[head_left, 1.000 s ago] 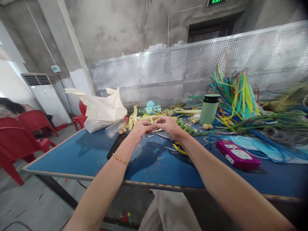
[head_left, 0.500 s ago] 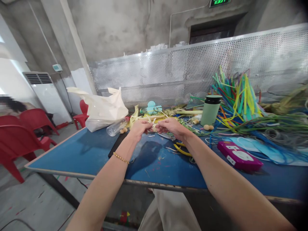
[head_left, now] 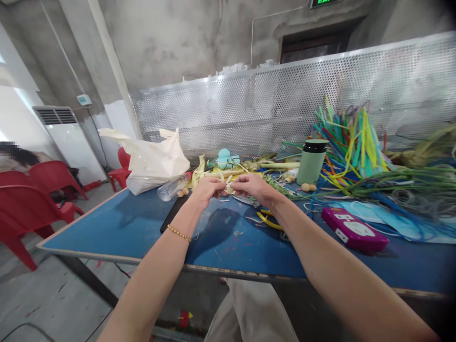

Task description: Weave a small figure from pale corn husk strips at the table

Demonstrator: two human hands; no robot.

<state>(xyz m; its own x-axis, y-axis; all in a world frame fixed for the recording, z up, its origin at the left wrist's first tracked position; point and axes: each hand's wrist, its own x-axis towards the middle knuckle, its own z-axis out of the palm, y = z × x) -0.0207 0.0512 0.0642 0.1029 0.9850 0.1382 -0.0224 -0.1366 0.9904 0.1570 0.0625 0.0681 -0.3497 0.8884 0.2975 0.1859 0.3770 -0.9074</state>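
Note:
Above the middle of the blue table [head_left: 117, 237], my left hand [head_left: 209, 190] and my right hand [head_left: 252, 186] meet fingertip to fingertip. Between them is a small pale piece with thin strip-like ends [head_left: 228, 187], pinched from both sides. Its exact kind is too small to make out, and the fingers cover part of it. A yellow-handled tool [head_left: 270, 222] lies below my right hand, partly hidden by the forearm. Just left of my left hand, small tan wooden beads [head_left: 183, 192] sit by a clear plastic bottle [head_left: 171, 190]. A dark flat object [head_left: 174, 214] is partly behind my left forearm.
A white plastic bag [head_left: 156, 161] stands at the back left. On the right are a green tumbler [head_left: 312, 164], bundled coloured strips [head_left: 356, 147], a purple power strip [head_left: 354, 230] and blue masks [head_left: 395, 221]. A perforated metal panel [head_left: 228, 114] runs behind. Red chairs [head_left: 28, 213] stand left.
Both hands stay nearly in place, still pinching the pale piece, whose strip-like ends have shifted slightly between the fingertips. The rest of the table looks the same.

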